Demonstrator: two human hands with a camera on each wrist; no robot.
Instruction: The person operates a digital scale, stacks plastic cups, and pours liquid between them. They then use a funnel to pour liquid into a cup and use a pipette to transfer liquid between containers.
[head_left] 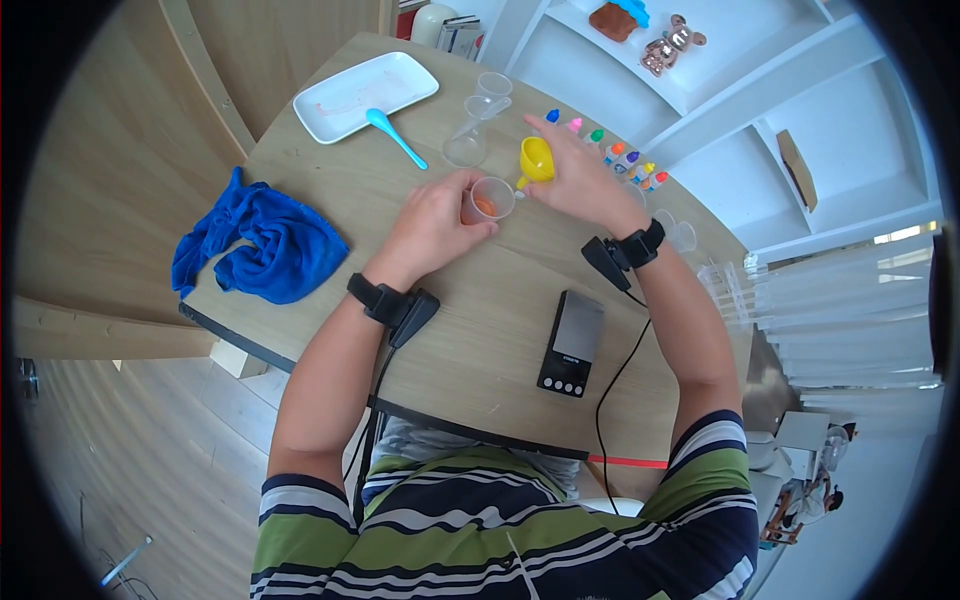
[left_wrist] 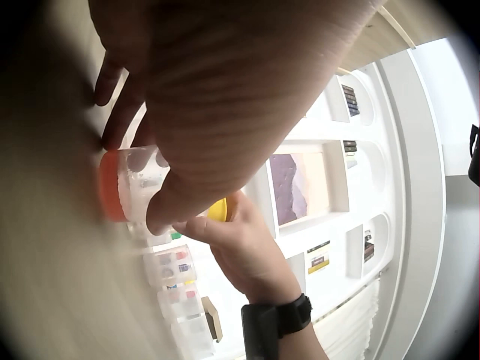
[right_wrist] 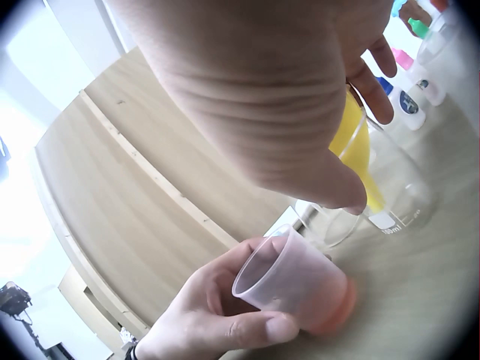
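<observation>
Orange liquid sits in the small plastic cup [head_left: 490, 199] gripped by left hand [head_left: 432, 225] mid-tabletop [head_left: 480, 340]; right hand [head_left: 580, 180] pinches yellow funnel [head_left: 535, 160] just beside it, so a bump likely spills.

Cup [head_left: 490, 199] clear plastic; table [head_left: 480, 330] matt wood; cloth [head_left: 262, 245] soft.

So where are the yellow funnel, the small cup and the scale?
Funnel [head_left: 536, 158], head view, on its yellow bowl.
Cup [head_left: 492, 198], head view, on its open mouth.
Scale [head_left: 572, 343], head view, on its dark top.
</observation>
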